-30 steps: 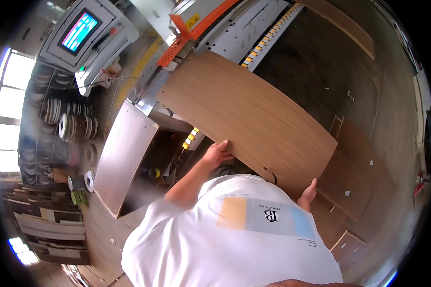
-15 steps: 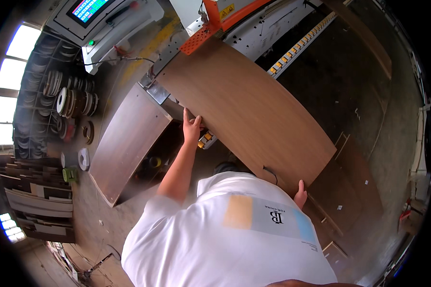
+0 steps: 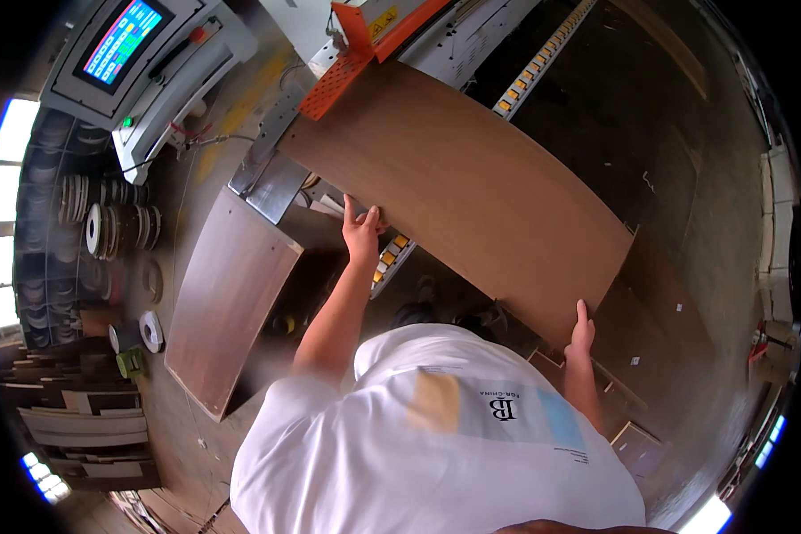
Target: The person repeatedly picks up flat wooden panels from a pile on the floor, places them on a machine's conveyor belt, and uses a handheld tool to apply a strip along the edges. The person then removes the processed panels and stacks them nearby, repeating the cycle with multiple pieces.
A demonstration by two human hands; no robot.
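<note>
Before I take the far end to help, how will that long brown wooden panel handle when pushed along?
The long brown wooden panel looks stiff: it spans from the left hand to the right hand with no clear sag. It is probably heavy and awkward, given its length and two-handed grip. Its smooth face may slide easily toward the orange machine guard.

Brown panel (image 3: 472, 191) pushed further toward orange guard (image 3: 336, 67); left hand (image 3: 361, 231) shifted along its edge.

White short-sleeved T-shirt (image 3: 436, 445) — pale orange and blue print blocks — bare forearms.
</note>
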